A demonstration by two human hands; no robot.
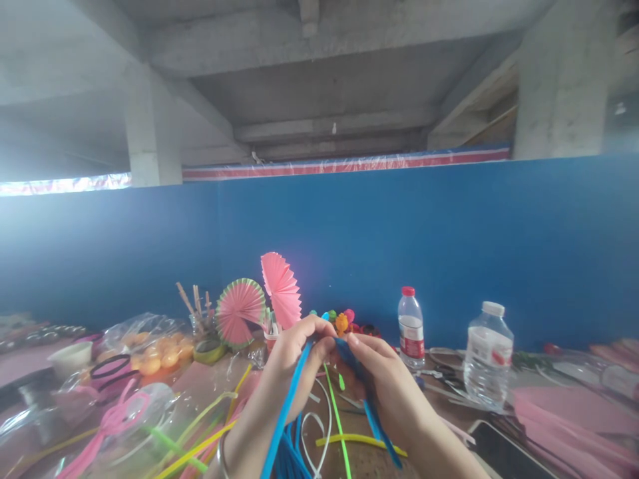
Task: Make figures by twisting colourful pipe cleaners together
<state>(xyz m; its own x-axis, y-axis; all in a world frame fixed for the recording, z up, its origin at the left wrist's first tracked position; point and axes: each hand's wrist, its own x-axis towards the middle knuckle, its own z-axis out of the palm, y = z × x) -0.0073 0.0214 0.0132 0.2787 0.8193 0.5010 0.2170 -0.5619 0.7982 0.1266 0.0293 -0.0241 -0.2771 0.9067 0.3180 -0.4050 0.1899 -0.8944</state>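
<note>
My left hand (307, 352) is closed in a pinch on a blue fuzzy strip that looks like a pipe cleaner (287, 406), one end of which hangs down over my wrist. Close beside it, my right hand (382, 372) is closed too, gripping a blue length (372, 416) that trails below the fingers. Whether both ends belong to one pipe cleaner is hidden between the hands. Beneath them on the table lie a bundle of blue pipe cleaners (292, 452), a bright green one (337, 419) and a yellow one (359, 439).
Pink paper fans (282, 289) stand behind my hands. A red-capped bottle (411, 329) and a white-capped bottle (489, 356) are at the right, with a phone (504, 452) nearer. Orange balls (162, 356) and a pink pipe-cleaner shape (117, 422) lie left. A blue partition (349, 233) rises behind.
</note>
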